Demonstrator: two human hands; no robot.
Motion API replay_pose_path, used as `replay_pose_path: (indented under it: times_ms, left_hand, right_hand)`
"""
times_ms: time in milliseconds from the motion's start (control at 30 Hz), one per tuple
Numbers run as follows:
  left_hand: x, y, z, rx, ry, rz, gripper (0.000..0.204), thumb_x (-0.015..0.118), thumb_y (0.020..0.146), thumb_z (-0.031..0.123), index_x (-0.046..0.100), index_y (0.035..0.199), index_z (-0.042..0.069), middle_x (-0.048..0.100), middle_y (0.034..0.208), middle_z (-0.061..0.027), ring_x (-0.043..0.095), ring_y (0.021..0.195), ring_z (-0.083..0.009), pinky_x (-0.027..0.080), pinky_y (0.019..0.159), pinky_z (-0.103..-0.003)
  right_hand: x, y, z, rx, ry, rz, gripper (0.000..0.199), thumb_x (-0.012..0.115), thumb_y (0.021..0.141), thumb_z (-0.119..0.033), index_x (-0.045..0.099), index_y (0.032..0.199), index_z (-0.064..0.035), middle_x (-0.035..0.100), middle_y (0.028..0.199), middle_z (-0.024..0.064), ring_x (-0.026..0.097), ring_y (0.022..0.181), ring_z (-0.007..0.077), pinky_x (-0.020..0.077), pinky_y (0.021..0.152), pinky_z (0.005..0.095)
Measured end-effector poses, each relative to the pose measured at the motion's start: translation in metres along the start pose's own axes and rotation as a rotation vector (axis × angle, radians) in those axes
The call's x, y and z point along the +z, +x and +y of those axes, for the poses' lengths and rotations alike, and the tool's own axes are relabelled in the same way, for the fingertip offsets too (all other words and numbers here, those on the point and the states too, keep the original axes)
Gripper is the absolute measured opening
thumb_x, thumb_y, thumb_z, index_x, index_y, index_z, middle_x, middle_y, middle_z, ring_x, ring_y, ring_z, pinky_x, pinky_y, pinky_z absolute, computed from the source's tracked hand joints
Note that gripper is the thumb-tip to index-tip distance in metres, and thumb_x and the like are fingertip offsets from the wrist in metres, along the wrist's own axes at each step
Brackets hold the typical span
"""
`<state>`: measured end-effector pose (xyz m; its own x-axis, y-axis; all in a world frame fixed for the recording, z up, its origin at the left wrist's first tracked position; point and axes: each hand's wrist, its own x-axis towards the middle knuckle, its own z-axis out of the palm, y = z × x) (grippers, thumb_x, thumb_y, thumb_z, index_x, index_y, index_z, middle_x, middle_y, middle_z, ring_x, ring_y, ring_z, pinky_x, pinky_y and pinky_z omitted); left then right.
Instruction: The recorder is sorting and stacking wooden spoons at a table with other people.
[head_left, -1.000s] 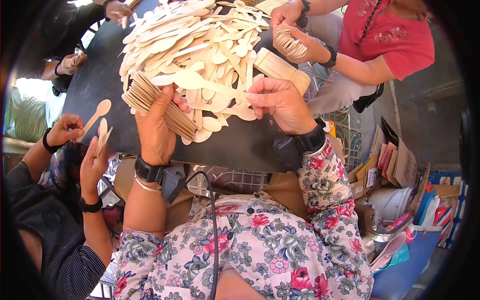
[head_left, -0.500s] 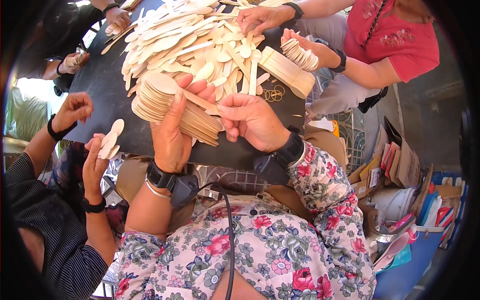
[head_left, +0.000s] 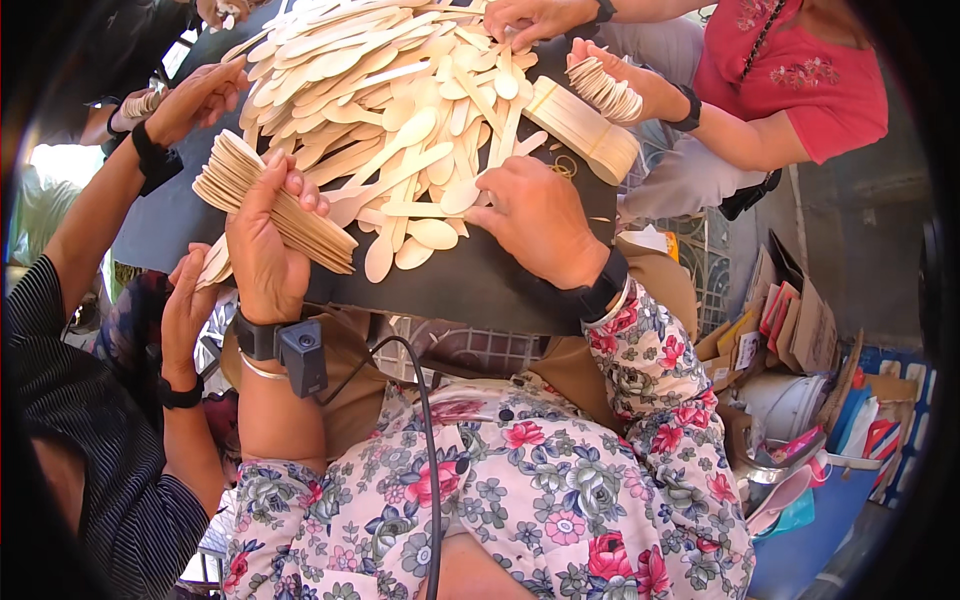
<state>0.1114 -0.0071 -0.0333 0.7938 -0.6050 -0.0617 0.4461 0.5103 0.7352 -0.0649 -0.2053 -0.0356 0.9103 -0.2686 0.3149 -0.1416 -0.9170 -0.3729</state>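
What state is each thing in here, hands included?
Spoon pile: heaped, jumbled
Spoon stack: held, aligned, slanting
Left hand: closed around the stack
Right hand: curled at the pile's edge; grip unclear
Wooden bundle: neatly stacked, lying down
Rubber bands: lying loose
Black table: partly covered
Co-worker's spoons, upper right: held, fanned
Cardboard, right: standing on edge

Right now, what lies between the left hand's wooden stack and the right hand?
Head view: loose wooden spoons at the near edge of the pile, on the dark tabletop, lie between the stack and the right hand.
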Motion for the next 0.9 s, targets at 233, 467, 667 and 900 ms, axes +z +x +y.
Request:
replay_pose_path:
  times_ms: [233, 467, 667, 900]
  left_hand:
    - [0.004, -0.005, 0.001, 0.088, 0.177, 0.070, 0.016, 0.061, 0.092, 0.012, 0.057, 0.099, -0.002, 0.054, 0.072, -0.0039, 0.054, 0.061, -0.0140, 0.046, 0.056, -0.028]
    - [0.018, -0.008, -0.008, 0.064, 0.295, 0.045, 0.015, 0.064, 0.090, 0.011, 0.058, 0.098, 0.000, 0.056, 0.068, -0.0045, 0.055, 0.058, -0.0135, 0.047, 0.054, -0.028]
    - [0.035, -0.019, -0.017, 0.113, 0.532, -0.005, 0.018, 0.066, 0.087, 0.010, 0.062, 0.101, -0.002, 0.059, 0.067, -0.0039, 0.056, 0.057, -0.0120, 0.045, 0.056, -0.025]
    - [0.047, -0.025, -0.029, 0.838, 1.276, -0.425, 0.043, 0.075, 0.065, 0.001, 0.068, 0.107, 0.002, 0.068, 0.098, -0.0123, 0.062, 0.081, -0.0263, 0.051, 0.069, -0.033]
  right_hand:
    - [0.011, 0.002, 0.004, 0.000, -0.175, -0.049, 0.006, 0.063, 0.072, -0.008, 0.062, 0.075, -0.0029, 0.059, 0.081, 0.0136, 0.058, 0.084, 0.0314, 0.0462, 0.072, 0.0421]
    - [0.014, 0.005, 0.005, -0.095, -0.270, 0.090, 0.007, 0.056, 0.077, -0.007, 0.062, 0.080, -0.0034, 0.060, 0.080, 0.0134, 0.058, 0.083, 0.0310, 0.0459, 0.071, 0.0417]
    - [0.003, 0.003, -0.007, 0.072, 0.258, 0.049, 0.005, 0.057, 0.083, -0.004, 0.062, 0.083, -0.0015, 0.061, 0.075, 0.0154, 0.061, 0.067, 0.0305, 0.0477, 0.060, 0.0376]
    - [-0.012, 0.005, -0.018, 0.370, 1.021, -0.199, 0.010, 0.065, 0.086, -0.009, 0.064, 0.092, -0.0005, 0.064, 0.074, 0.0033, 0.056, 0.059, 0.0083, 0.0443, 0.051, 0.0237]
